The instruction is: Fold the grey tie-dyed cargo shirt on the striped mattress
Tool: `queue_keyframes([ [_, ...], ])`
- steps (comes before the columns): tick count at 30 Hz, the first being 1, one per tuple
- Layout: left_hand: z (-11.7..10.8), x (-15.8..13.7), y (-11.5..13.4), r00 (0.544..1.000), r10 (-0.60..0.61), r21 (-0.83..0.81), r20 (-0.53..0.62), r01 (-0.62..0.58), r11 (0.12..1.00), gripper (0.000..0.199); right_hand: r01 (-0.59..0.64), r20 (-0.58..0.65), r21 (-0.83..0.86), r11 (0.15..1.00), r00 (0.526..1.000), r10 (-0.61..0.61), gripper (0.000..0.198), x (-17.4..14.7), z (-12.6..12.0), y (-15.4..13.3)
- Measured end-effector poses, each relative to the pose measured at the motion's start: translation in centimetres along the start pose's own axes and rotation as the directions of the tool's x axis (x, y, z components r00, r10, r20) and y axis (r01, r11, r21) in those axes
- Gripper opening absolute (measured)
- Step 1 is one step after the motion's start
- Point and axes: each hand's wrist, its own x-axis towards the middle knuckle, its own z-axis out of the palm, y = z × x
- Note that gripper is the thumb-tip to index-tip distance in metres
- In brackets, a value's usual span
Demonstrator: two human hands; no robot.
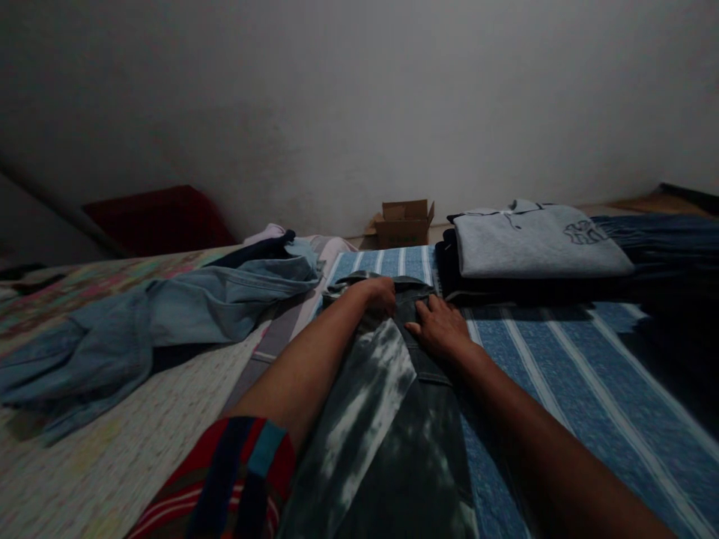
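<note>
I have the dark grey-green, white-mottled fabric trousers (393, 442) stretched from centre to six o'clock on a blue-and-white striped cloth (522, 359). My left hand (380, 295) is curled at their far end; I can't tell whether it pinches fabric. My right hand (441, 323) rests beside it, fingers spread. A folded light-grey sweatshirt (522, 243) sits at two o'clock.

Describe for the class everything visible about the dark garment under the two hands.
The dark garment is greyish green with cloudy pale patches and visible seams, and looks like woven cloth. It lies lengthwise on the blue striped cloth, its near end beyond the frame. The curled left hand and spread right hand touch its far end.
</note>
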Motion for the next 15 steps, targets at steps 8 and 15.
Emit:
queue_keyframes([
  [8,0.1,-0.8,0.9,0.997,-0.063,0.148,-0.033,0.067,0.987,0.025,0.006,0.047,0.030,1.000,0.999,-0.007,0.070,-0.3,-0.4,-0.1],
  [15,-0.2,-1.1,1.1,0.997,-0.069,0.190,-0.027,0.073,0.979,0.028,-0.024,0.082,0.050,0.998,0.996,0.020,0.076,-0.4,-0.5,-0.3],
])
